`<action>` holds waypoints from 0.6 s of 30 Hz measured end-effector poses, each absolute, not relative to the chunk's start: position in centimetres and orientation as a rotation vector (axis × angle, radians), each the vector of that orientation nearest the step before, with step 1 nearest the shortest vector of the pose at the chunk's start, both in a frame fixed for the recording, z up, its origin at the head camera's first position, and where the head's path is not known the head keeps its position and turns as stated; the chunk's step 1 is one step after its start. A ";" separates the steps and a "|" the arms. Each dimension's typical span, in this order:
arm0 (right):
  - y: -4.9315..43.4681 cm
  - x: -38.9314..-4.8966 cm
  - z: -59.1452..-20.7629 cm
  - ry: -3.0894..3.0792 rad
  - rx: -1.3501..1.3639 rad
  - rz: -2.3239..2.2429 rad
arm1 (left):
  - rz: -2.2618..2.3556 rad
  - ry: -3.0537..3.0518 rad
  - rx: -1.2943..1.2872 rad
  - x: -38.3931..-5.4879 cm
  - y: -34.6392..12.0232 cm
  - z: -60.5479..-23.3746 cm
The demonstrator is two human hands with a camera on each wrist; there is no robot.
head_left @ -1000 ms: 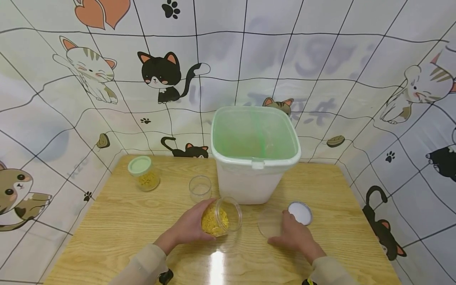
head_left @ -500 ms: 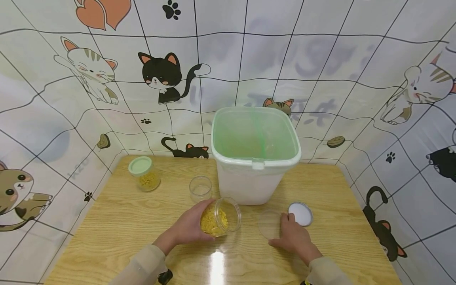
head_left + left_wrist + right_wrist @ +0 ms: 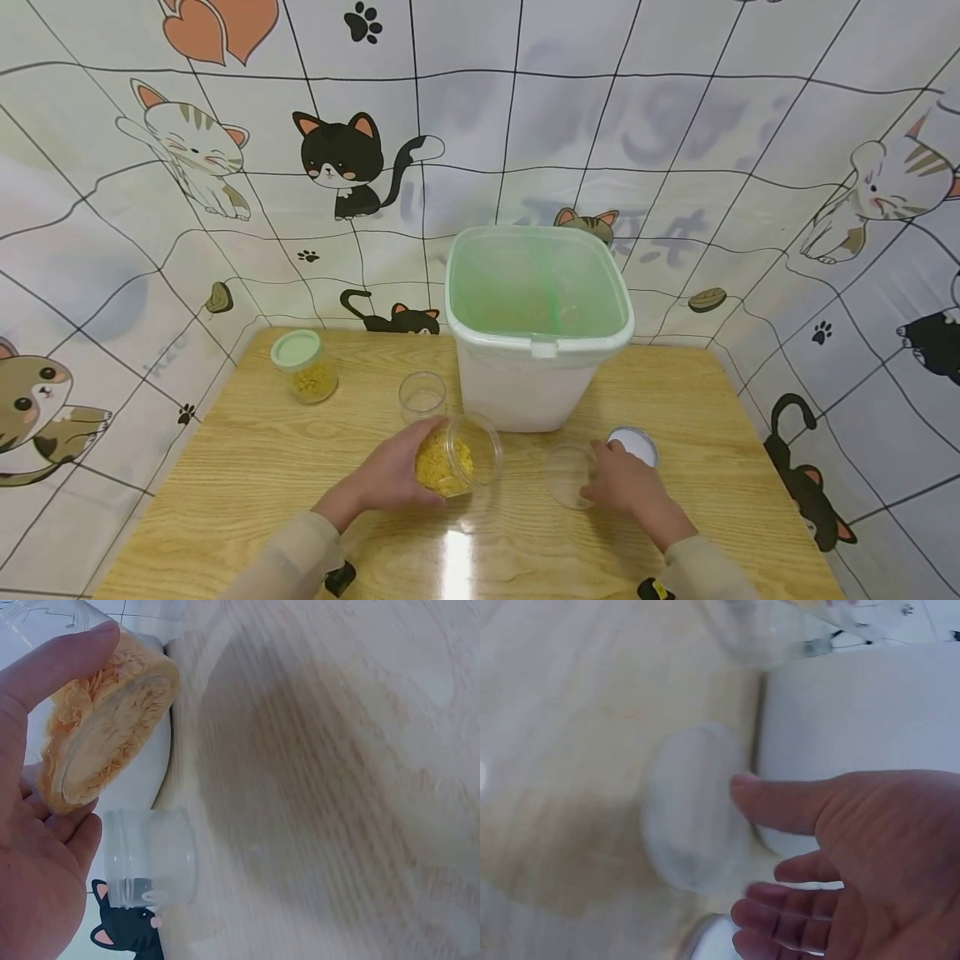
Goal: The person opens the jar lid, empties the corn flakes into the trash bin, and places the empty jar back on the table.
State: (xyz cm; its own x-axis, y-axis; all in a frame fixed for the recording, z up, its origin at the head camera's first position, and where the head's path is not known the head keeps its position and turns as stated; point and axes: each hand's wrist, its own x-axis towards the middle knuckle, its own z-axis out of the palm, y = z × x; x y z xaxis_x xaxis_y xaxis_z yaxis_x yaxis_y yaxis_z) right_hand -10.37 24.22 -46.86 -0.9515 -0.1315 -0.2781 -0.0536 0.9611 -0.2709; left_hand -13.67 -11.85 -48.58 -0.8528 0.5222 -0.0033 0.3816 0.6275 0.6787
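Note:
My left hand grips a clear plastic jar of yellow flakes, tilted with its uncovered mouth toward the right. Beyond that hand stands an empty clear jar. A thin clear disc lies flat on the wooden table. At its right edge is my right hand, thumb extended and fingers loosely bent, with nothing between them in the right wrist view. Partly hidden behind the right hand, a round white lid with a metallic-looking rim rests on the table.
A large white bin with a pale green see-through lid stands at the back, close behind the hands. At the back left is a small jar of yellow pieces under a green lid. Cat-print sheeting encloses the table.
My right hand has drawn back from the clear disc's edge, thumb shifting right, so more of the disc shows and more of the white lid is covered. The left hand and jar moved slightly left.

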 end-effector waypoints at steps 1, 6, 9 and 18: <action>24.3 -10.5 -46.4 2.814 -0.141 -0.387 | 1.040 2.645 0.740 -13.7 -12.0 -48.4; 24.8 -11.1 -44.6 2.836 -0.189 -0.412 | 1.060 2.643 0.731 -14.0 -12.7 -47.8; 25.3 -11.4 -44.2 2.875 -0.226 -0.409 | 1.064 2.646 0.722 -14.2 -13.4 -47.4; 27.1 -12.1 -42.3 2.861 -0.286 -0.375 | 1.036 2.694 0.706 -15.5 -15.8 -45.0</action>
